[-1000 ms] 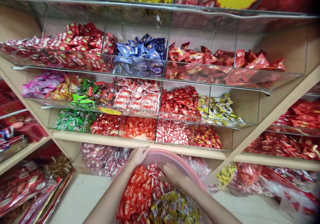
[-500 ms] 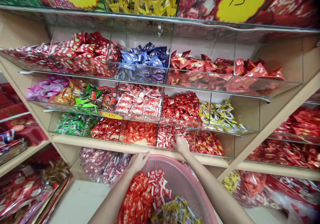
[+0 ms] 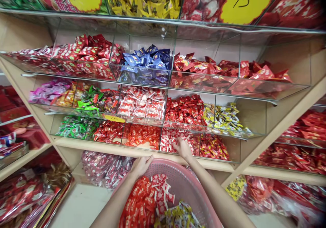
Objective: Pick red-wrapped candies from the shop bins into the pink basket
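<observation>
A pink perforated plastic basket point(image 3: 203, 190) stands below the shelves. Inside it lie orange-red wrapped candies point(image 3: 139, 204), red-and-white wrapped candies point(image 3: 161, 189) and yellow-and-white wrapped candies point(image 3: 182, 216). My left hand point(image 3: 141, 165) is closed on the basket's far left rim, the fingertips partly hidden. My right hand point(image 3: 183, 148) reaches over the front of a bottom-row bin, at the red-and-white candies point(image 3: 168, 138) there. Its fingers are curled among the candies; what they hold cannot be made out.
Clear dividers split the shelves into bins of blue packets point(image 3: 145, 63), red packets point(image 3: 196, 66) and other sweets. The wooden ledge point(image 3: 102, 148) runs just behind the basket. Bagged candies point(image 3: 102, 170) sit underneath, left. A yellow price tag point(image 3: 113, 118) hangs on the lower shelf.
My right hand has shifted slightly left within the bin, with its fingers curling. My left hand stays on the basket rim. The basket's contents look the same.
</observation>
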{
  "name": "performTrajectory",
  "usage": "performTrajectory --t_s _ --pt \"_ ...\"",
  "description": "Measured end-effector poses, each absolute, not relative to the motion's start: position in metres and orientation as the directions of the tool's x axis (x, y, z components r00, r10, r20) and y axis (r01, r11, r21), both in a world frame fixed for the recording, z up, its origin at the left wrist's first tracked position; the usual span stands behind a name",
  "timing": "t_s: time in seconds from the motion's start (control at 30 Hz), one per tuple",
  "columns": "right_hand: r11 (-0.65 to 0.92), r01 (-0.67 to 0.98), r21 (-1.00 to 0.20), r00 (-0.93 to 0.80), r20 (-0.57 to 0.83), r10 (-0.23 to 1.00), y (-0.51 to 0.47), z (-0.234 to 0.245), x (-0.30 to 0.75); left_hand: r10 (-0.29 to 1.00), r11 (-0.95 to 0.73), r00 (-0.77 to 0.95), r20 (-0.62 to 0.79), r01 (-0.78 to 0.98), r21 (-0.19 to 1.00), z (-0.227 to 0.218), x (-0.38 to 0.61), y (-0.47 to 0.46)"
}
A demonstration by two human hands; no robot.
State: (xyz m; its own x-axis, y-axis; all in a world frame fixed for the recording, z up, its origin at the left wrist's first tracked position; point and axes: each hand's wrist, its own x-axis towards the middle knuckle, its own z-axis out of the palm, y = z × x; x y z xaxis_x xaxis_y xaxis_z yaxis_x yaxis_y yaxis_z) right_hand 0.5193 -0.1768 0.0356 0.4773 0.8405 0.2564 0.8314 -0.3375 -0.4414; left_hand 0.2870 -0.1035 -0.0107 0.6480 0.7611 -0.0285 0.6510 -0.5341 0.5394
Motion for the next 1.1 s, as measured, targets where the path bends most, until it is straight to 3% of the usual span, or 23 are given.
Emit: performTrajectory --t_s 0.13,0.2,0.27,0.37,0.47,0.57,0.87,1.1 --pt "-0.152 0.83 -0.537 0.379 0.341 0.86 -0.188 0.05 0.501 0.767 -0.531 0.64 -0.043 0.672 0.517 -0.007 0.288 -0.106" --pt "-0.053 0.842 -0.537 0.255 0.309 0.916 -0.199 0.052 0.484 0.771 -0.524 0.634 -0.053 0.68 0.514 -0.005 0.288 -0.106" --pt "0.005 0.864 -0.503 0.108 0.196 0.975 -0.214 0.047 0.465 0.777 -0.505 0.625 -0.072 0.688 0.521 -0.004 0.289 -0.107" --pt "0.02 0.937 -0.349 -0.035 -0.037 0.999 -0.234 0.026 0.439 0.788 -0.476 0.607 -0.099 0.703 0.528 -0.004 0.289 -0.108" --pt "0.032 0.977 -0.209 -0.073 -0.193 0.979 -0.245 0.0 0.423 0.782 -0.491 0.617 -0.083 0.693 0.528 -0.005 0.289 -0.108" --pt "0.031 0.983 -0.184 -0.077 -0.248 0.966 -0.247 -0.015 0.417 0.766 -0.532 0.642 -0.032 0.662 0.528 -0.009 0.288 -0.106" --pt "-0.036 0.966 -0.258 -0.017 -0.199 0.98 -0.246 -0.003 0.422 0.794 -0.466 0.605 -0.067 0.676 0.571 -0.01 0.288 -0.107" --pt "-0.014 0.915 -0.404 0.033 0.041 0.999 -0.226 0.032 0.447 0.788 -0.46 0.61 -0.078 0.669 0.584 -0.008 0.287 -0.11"
